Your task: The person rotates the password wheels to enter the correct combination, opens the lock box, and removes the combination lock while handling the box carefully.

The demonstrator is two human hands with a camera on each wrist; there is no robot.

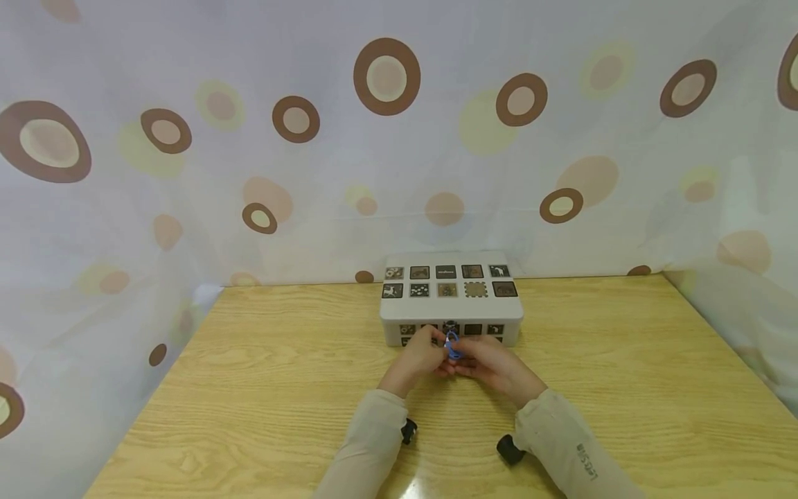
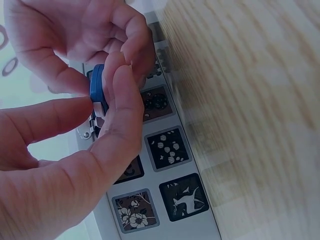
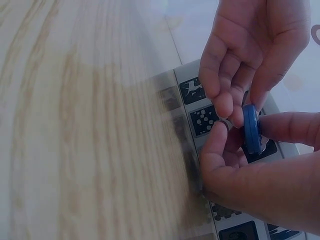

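Note:
A white box (image 1: 514, 312) with dark picture tiles on its lid and front stands at the back of the table, its lid down. At its front, just below the metal clasp (image 1: 450, 324), is a small blue padlock (image 1: 453, 352) with a rounded body. My left hand (image 1: 420, 360) pinches it from the left, thumb on the near face in the left wrist view. From the other side my right hand (image 1: 499, 364) pinches the padlock (image 3: 251, 130) between thumb and curled fingers. Fingers of both hands meet around it and partly hide it.
The wood-grain table (image 1: 280, 388) runs out around the box on both sides. Behind it hangs a pale curtain (image 1: 337, 180) with brown and yellow circles, close to the box's back. Each wrist wears a small black camera (image 1: 510, 449) under its beige sleeve.

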